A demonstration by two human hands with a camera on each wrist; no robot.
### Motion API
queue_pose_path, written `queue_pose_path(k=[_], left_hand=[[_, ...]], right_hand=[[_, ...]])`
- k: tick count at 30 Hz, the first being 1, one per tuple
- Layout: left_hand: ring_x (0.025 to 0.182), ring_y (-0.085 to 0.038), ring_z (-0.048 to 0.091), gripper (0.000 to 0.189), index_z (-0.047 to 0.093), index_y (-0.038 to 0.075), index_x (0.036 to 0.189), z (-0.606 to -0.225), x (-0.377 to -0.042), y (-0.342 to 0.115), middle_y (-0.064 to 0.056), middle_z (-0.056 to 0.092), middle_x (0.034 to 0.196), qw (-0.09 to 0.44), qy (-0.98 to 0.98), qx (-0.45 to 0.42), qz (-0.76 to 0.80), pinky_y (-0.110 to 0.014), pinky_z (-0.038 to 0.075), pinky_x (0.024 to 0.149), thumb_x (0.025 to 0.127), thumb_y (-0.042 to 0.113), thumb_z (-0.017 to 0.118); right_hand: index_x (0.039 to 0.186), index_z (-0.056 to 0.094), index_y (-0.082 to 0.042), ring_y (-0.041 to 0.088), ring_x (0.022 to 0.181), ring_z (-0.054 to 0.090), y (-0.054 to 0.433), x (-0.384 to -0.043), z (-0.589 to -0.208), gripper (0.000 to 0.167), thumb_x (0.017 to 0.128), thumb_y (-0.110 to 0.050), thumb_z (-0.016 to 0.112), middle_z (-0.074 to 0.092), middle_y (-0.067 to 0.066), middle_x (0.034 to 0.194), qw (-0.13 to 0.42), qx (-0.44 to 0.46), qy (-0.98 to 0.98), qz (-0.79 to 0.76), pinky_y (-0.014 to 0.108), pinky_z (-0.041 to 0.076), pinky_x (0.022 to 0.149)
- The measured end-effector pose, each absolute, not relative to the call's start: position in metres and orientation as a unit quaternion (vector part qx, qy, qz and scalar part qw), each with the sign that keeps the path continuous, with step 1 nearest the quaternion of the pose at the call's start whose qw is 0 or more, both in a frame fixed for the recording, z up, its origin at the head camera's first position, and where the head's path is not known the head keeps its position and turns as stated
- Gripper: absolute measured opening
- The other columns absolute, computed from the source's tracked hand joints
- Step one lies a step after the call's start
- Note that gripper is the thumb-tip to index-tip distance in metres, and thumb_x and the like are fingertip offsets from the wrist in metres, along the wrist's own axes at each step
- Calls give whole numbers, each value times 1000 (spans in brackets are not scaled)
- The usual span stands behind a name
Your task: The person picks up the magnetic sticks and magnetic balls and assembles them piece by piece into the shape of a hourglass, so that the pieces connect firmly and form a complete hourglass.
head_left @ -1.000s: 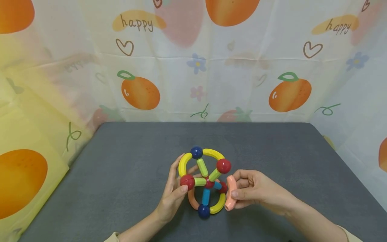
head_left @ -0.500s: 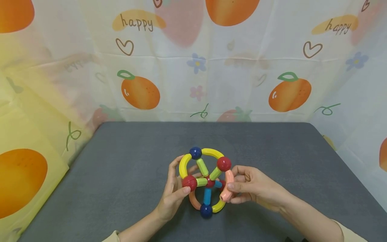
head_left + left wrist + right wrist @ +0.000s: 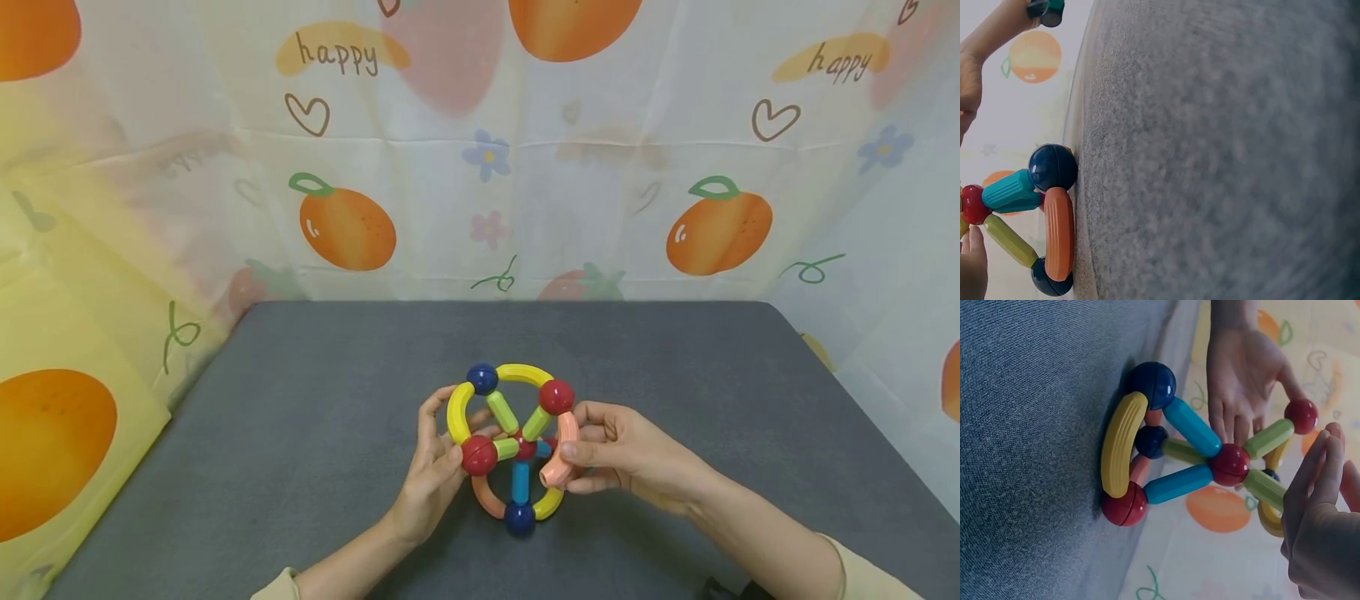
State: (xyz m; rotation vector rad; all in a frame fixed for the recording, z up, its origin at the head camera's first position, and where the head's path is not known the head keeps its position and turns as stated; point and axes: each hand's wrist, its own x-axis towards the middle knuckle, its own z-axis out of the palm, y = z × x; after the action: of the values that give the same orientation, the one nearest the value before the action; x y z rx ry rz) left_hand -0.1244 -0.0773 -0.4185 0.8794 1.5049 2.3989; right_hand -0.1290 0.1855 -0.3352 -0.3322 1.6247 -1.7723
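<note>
A toy structure of magnetic balls and rods stands on the table, with a red ball (image 3: 525,447) at its centre and straight green and blue rods running outward. My left hand (image 3: 427,492) holds it from the left, thumb against an outer red ball (image 3: 480,456) and fingers behind. Between thumb and fingers, my right hand (image 3: 637,454) pinches a salmon curved rod (image 3: 568,433). That rod's upper end meets the upper-right red ball (image 3: 557,397); its lower end points down-left. In the right wrist view, a yellow curved rod (image 3: 1124,444) lies along the structure's base.
The dark grey table (image 3: 300,417) runs back to a fruit-printed cloth (image 3: 450,208). A black object (image 3: 738,590) shows partly at the bottom edge, beside the right forearm. In the left wrist view, a dark device (image 3: 1047,9) is worn on the other wrist.
My right hand has moved left and up, bringing the salmon curved rod from beside the structure to the upper-right red ball. The structure has turned and shifted slightly right.
</note>
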Motion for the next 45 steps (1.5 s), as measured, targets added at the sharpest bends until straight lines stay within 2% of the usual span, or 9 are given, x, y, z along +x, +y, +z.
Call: queue_pose_path(k=[4, 10, 13, 22, 29, 37, 40, 45], left_hand=[[131, -16, 56, 53, 12, 19, 145, -417, -125, -77, -3, 47, 145, 86, 501, 306, 805, -27, 44, 111, 99, 11, 36], [130, -13, 56, 55, 24, 7, 149, -417, -125, -77, 0, 48, 143, 94, 508, 296, 803, -26, 44, 110, 98, 17, 40], [129, -13, 55, 56, 27, 5, 149, -417, -125, -76, 0, 47, 140, 100, 509, 292, 804, -26, 44, 111, 98, 20, 43], [130, -13, 55, 58, 24, 8, 150, -417, -125, -74, -2, 47, 141, 110, 508, 288, 804, -27, 45, 110, 96, 18, 44], [133, -16, 55, 59, 23, 7, 150, -416, -123, -72, -6, 48, 146, 95, 502, 304, 804, -27, 46, 110, 96, 14, 45], [129, -12, 57, 60, 26, 8, 148, -416, -124, -72, -2, 51, 142, 86, 520, 291, 799, -26, 48, 107, 95, 16, 53], [126, -10, 58, 61, 27, 10, 146, -417, -124, -72, -1, 53, 138, 80, 529, 283, 796, -24, 50, 104, 94, 21, 58], [125, -10, 59, 71, 24, 10, 149, -417, -124, -69, 1, 53, 137, 69, 529, 280, 798, -26, 49, 107, 93, 26, 65]], right_hand=[[111, 44, -1, 15, 95, 75, 185, -129, -334, 28, 98, -19, 61, 77, 2, 97, 345, -126, 634, -681, 33, 60, 84], [111, 45, -1, 15, 95, 75, 183, -129, -333, 29, 98, -20, 62, 77, 2, 97, 343, -121, 636, -681, 33, 60, 86], [111, 45, -2, 16, 95, 75, 183, -130, -333, 27, 98, -19, 62, 77, 2, 98, 345, -123, 631, -684, 32, 60, 85], [109, 45, -2, 16, 96, 75, 181, -130, -334, 24, 99, -18, 61, 77, 3, 99, 348, -124, 620, -692, 30, 59, 85], [123, 42, 1, 15, 95, 75, 179, -130, -336, 39, 97, -18, 63, 76, 2, 98, 348, -114, 617, -696, 27, 60, 84], [111, 46, -2, 13, 94, 75, 177, -130, -337, 28, 97, -18, 64, 77, 1, 99, 350, -114, 612, -700, 29, 59, 86], [109, 46, -2, 13, 94, 75, 176, -130, -337, 27, 96, -18, 64, 77, 1, 98, 346, -111, 613, -701, 29, 59, 86], [110, 46, -3, 12, 93, 76, 175, -129, -338, 29, 95, -19, 66, 77, 0, 96, 341, -100, 617, -702, 31, 59, 87]])
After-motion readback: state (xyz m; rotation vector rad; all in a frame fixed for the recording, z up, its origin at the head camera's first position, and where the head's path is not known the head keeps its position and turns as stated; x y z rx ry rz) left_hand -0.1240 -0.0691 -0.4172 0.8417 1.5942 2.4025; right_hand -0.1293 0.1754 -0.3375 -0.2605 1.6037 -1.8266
